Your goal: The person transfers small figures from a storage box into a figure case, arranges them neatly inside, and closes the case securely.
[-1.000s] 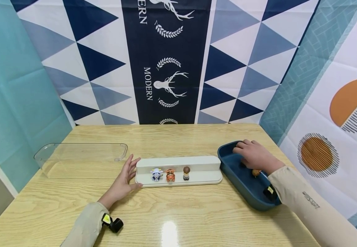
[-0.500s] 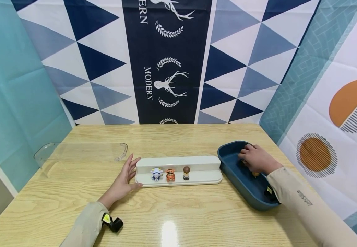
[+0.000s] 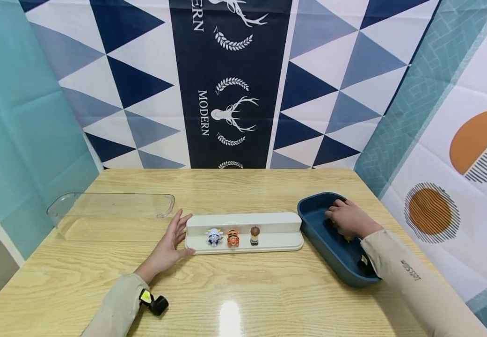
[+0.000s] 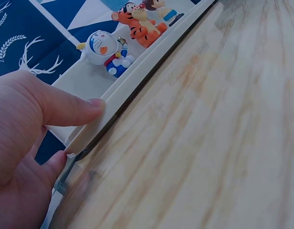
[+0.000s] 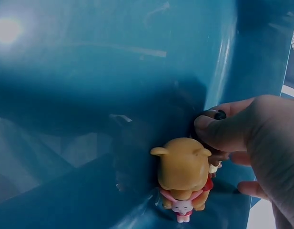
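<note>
In the head view my left hand (image 3: 165, 250) holds the left end of a white stepped display stand (image 3: 277, 241). Its thumb (image 4: 80, 112) lies on the stand's front rim in the left wrist view. On the lower step stand a blue-and-white cat figurine (image 3: 214, 237), an orange tiger figurine (image 3: 233, 238) and a brown-haired figurine (image 3: 254, 236). My right hand (image 3: 350, 219) reaches into a dark blue bin (image 3: 325, 255). In the right wrist view its thumb and fingers pinch a dark brown figurine (image 5: 218, 156), mostly hidden by the hand. Beside it lies a yellow bear figurine (image 5: 184, 164).
A clear plastic cover (image 3: 112, 206) lies at the back left of the wooden table (image 3: 268, 295). The bin stands right against the stand's right end. Patterned cloth (image 3: 230, 84) hangs behind the table and at both sides.
My right hand has moved a little right and toward me inside the bin, and its fingers have closed on the dark brown figurine. The left hand and the stand stay put.
</note>
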### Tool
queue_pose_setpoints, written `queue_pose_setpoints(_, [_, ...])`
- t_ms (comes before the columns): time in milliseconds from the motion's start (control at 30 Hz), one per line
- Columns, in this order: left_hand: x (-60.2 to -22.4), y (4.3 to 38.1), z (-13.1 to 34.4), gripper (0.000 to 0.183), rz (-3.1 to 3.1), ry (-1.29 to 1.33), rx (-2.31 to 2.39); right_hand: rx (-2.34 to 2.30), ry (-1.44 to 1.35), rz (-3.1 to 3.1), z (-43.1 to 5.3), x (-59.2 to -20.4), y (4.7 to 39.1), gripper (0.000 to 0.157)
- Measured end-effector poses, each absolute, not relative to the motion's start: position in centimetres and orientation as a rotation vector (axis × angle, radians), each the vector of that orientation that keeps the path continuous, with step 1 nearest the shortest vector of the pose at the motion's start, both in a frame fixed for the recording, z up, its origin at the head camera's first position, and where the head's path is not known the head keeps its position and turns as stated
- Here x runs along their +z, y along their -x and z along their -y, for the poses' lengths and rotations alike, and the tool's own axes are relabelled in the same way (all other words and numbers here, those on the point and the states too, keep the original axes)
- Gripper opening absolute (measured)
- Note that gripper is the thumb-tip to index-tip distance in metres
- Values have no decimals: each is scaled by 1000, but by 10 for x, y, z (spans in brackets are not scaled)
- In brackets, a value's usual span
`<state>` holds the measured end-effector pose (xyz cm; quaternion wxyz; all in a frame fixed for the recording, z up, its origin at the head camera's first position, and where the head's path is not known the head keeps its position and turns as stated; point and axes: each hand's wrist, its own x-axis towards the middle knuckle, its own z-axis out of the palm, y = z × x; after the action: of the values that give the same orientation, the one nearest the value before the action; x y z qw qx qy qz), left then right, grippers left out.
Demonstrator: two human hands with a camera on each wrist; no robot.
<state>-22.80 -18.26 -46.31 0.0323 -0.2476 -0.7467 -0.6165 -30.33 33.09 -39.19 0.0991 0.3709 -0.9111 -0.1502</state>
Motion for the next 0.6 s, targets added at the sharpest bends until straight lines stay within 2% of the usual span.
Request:
queue_pose_setpoints(267, [-463, 229, 182, 115, 2306, 757, -1900, -338, -1102, 2739, -332, -391, 305, 17])
queue_pose_setpoints(433, [-464, 230, 182, 115, 2298, 759, -1904, -83, -1121, 2807, -335, -392, 305, 24])
queue_pose_setpoints(600, [-464, 230, 182, 116, 2293, 761, -1907, 183, -1125, 2863, -338, -394, 307, 39])
